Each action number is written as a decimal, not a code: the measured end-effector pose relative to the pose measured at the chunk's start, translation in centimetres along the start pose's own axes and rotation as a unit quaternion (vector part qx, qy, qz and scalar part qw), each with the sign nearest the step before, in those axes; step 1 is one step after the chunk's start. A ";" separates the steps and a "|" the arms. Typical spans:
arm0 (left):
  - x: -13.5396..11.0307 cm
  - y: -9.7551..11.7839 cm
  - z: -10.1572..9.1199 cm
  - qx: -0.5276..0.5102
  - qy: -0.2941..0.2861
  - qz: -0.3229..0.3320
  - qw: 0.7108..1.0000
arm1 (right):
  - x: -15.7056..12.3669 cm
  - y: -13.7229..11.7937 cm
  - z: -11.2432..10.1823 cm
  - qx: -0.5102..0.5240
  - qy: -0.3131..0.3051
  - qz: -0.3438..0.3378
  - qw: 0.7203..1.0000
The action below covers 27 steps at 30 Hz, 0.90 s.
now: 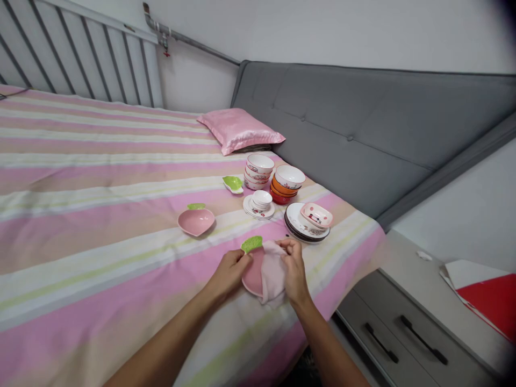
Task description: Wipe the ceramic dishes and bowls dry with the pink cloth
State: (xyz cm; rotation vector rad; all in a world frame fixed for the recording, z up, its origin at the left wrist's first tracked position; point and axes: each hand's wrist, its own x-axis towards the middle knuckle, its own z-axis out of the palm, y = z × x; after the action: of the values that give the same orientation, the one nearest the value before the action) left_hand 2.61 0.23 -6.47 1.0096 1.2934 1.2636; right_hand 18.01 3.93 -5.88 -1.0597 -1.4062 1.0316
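Note:
My left hand (230, 271) grips the left rim of a pink strawberry-shaped dish (252, 275) with a green leaf-shaped handle, held tilted above the bed. In my right hand (296, 271) is a pale pink cloth (274, 271), draped over the dish's right side and hiding that part of it. The fingers of both hands are closed. A second pink dish (196, 221) with a green leaf lies on the bedspread to the left. Just beyond my right hand sits a stack of plates (296, 219), with a small pink rectangular dish (317, 214) on top.
Farther back stand stacked white bowls (258, 172), orange and red bowls (285, 185), small bowls (262, 199) on saucers (248, 207), and a green leaf-shaped dish (233, 184). A pink pillow (242, 129) lies by the grey headboard (363, 118). A nightstand (419, 301) stands right.

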 end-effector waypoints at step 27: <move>-0.1 1.0 -0.5 0.014 0.008 -0.007 1.000 | -1.4 -1.0 0.7 -0.386 0.086 -0.126 0.910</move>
State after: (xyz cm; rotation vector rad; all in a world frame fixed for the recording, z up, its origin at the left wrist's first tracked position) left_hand 2.05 0.12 -5.51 1.0105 1.3303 1.2490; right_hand 17.29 2.32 -5.31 -1.4298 -1.7920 0.1549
